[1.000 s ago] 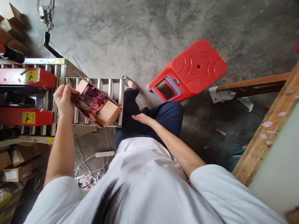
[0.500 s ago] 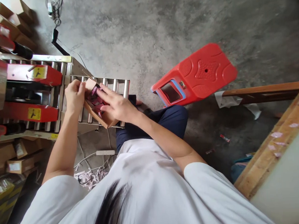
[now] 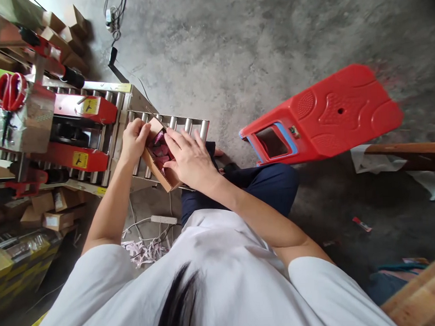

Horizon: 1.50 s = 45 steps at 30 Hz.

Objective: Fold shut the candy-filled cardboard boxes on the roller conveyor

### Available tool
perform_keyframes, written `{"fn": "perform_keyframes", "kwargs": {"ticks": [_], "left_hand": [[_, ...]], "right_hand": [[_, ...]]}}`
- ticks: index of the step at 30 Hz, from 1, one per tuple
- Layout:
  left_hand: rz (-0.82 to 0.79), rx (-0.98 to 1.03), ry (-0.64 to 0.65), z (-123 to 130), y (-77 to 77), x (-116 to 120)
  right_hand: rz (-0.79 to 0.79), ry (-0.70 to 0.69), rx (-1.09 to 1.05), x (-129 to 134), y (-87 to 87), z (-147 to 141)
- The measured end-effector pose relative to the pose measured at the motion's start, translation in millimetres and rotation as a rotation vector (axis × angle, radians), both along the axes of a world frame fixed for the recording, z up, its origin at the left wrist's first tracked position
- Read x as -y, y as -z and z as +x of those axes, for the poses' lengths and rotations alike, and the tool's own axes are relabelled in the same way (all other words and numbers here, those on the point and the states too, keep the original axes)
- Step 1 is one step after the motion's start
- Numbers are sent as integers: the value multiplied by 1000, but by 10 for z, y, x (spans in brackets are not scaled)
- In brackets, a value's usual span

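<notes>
A red plastic stool (image 3: 324, 116) is seen tipped on its side on the concrete floor (image 3: 255, 39), to the right of the work area. At the left, a carton-sealing machine (image 3: 61, 134) with red guards and yellow warning labels is joined to a roller conveyor (image 3: 186, 128). Red-handled scissors (image 3: 10, 91) are seen at the far left, hung on the machine frame. Small cardboard boxes (image 3: 48, 215) are stacked beneath the machine, and a white power strip (image 3: 164, 219) with cables lies on the floor below the conveyor. A wooden beam (image 3: 410, 149) is seen at the right edge.

An open cardboard box (image 3: 158, 173) filled with pink packets (image 3: 160, 149) rests on the rollers, at the near end of the conveyor. Much of its contents is covered by the right hand.

The left hand (image 3: 134, 138) is curled over the far-left flap of the box, which is grasped between fingers and thumb, the forearm being extended from the lower left. The right hand (image 3: 188, 157) is laid flat over the packets with fingers spread and pointed left; nothing is grasped by it, and it is released. Its forearm is stretched diagonally across the person's dark-trousered knee (image 3: 273, 184).
</notes>
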State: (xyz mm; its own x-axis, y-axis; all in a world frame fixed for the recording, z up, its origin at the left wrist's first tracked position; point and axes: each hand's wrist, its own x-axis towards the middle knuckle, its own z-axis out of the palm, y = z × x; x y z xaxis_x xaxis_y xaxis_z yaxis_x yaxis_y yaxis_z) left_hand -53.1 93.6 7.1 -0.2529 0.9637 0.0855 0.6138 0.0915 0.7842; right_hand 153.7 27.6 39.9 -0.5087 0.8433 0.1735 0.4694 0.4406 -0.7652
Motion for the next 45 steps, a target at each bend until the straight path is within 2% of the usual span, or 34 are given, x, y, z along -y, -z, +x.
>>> {"fn": "perform_keyframes", "kwargs": {"ticks": [2,4,7,9,13,17,19,21,27,31,32,33,36,38,39,41,43,45], "left_hand": [[13,16,27,20,-3,19],[48,61,55,37,-5,51],[76,105,74,42,-7,88],[81,45,60,37,2,77],[116,-247,16,61,65,-12],[159,-399,-30,142,166,-55],[190,-405,-45,172,210,-44],[201,-390,-69,174,236,-29],[207,-156,-141,74,155,-29],[327,-117,-222,188,25,170],[351,-148,-183,246,3,279],[357,-181,-92,308,-11,406],[239,-308,364,474,-11,811],[135,-445,567,564,2,1011],[94,-527,602,610,7,1072],[18,-669,588,706,12,1114],[-60,-749,538,793,21,1050],[-115,-765,464,820,37,895]], "right_hand": [[-3,14,4,1,-42,-90],[-87,-24,35,-10,-34,-188],[-285,-128,101,-63,69,-269],[-329,-160,115,-95,141,-270],[-248,-145,55,-63,149,-199],[15,-48,-92,-17,53,-70],[41,53,-115,-26,53,-31],[6,96,-65,-11,108,-39],[39,-16,175,231,364,-203],[1,-20,163,242,384,-209],[-26,-23,139,212,375,-183],[-63,-37,102,171,367,-143],[-212,-184,-140,7,388,60],[-361,-256,-393,-106,456,238],[-437,-227,-518,-154,506,328],[-552,-25,-702,-214,631,499],[-600,211,-767,-208,777,669],[-635,337,-754,-125,929,867]]}}
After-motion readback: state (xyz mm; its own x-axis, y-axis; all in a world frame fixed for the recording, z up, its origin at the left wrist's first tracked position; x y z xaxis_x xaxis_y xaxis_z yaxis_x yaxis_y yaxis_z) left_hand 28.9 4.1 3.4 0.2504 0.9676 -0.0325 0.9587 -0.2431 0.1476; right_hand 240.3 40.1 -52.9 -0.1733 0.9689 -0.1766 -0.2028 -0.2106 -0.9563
